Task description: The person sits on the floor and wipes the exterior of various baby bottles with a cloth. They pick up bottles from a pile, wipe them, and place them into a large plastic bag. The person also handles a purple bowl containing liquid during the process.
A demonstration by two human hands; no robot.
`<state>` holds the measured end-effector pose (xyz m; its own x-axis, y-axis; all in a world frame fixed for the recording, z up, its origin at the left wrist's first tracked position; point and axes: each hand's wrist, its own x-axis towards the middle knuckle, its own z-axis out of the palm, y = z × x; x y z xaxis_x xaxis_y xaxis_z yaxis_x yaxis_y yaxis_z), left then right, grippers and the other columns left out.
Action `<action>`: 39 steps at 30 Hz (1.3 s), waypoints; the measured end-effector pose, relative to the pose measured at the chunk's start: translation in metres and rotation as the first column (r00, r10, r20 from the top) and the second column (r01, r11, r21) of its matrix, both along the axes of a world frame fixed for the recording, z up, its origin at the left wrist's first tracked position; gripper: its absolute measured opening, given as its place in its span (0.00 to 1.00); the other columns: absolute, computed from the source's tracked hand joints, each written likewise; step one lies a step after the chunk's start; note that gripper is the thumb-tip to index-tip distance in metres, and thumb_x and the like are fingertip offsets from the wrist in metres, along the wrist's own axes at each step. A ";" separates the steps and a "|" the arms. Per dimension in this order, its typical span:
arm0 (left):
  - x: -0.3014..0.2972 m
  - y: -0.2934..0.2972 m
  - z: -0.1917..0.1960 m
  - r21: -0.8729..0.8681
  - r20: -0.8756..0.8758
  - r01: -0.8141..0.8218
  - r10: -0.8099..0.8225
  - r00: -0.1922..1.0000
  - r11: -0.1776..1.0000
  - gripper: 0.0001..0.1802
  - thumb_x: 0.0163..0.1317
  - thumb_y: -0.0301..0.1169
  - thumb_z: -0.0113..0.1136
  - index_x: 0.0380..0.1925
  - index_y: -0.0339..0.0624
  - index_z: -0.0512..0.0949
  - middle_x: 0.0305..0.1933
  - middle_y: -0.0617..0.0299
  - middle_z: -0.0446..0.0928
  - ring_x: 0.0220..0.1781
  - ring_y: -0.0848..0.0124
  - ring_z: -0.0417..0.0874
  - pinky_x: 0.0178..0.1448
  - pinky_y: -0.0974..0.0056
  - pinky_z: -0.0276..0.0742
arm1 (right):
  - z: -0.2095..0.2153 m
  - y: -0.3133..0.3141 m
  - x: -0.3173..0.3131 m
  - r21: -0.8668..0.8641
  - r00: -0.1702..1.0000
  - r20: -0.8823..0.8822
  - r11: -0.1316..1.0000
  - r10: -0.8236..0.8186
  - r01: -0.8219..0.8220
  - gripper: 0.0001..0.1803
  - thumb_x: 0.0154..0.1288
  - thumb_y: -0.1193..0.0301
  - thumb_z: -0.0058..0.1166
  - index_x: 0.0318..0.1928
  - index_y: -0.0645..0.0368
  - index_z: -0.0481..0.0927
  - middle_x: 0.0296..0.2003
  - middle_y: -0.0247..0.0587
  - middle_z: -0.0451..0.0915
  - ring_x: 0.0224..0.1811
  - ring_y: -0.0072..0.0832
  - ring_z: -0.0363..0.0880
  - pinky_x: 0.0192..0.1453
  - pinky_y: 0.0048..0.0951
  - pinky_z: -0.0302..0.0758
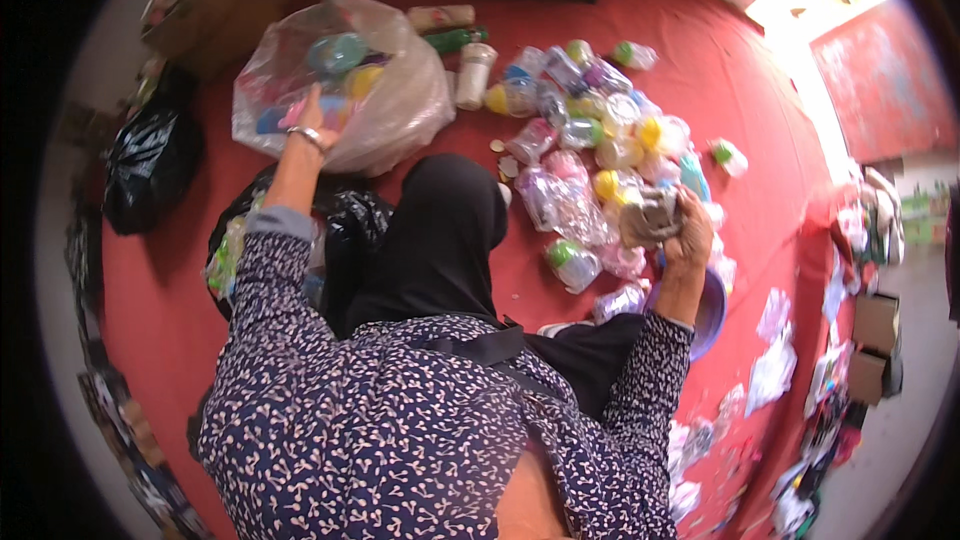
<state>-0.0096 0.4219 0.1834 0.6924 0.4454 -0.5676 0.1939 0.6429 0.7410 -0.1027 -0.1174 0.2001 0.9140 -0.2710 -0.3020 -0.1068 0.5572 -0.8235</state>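
My left hand, with a bracelet at the wrist, reaches into the mouth of a large translucent plastic bag. Its visible fingers are stretched out, beside pink and blue plastic pieces; the rest are hard to make out. A teal round container and a yellow piece also lie in that bag. Over the right side of a heap of plastic bottles, my right hand is closed on a crumpled grey-brown cloth. Beneath my right forearm sits a purple basin, partly hidden.
Red sheeting covers the floor. Behind the translucent bag lie a white cup and a green bottle. A black bag stands far left. Plastic scraps and cardboard boxes are at the right.
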 end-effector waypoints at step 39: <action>0.021 -0.320 0.072 -0.094 0.263 0.753 -0.713 0.650 0.651 0.19 0.53 0.22 0.53 0.46 0.34 0.67 0.45 0.53 0.71 0.45 0.69 0.75 0.44 0.69 0.76 | -0.212 0.018 0.024 -0.770 0.719 -0.635 0.158 -0.283 -0.618 0.14 0.50 0.67 0.50 0.33 0.64 0.80 0.36 0.55 0.79 0.40 0.43 0.79 0.44 0.40 0.75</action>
<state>0.0115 0.1020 0.2555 0.8448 -0.3506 -0.4043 0.5323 0.4727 0.7023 -0.0786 -0.0996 -0.0116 0.7288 -0.5866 -0.3530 -0.6828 -0.6612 -0.3109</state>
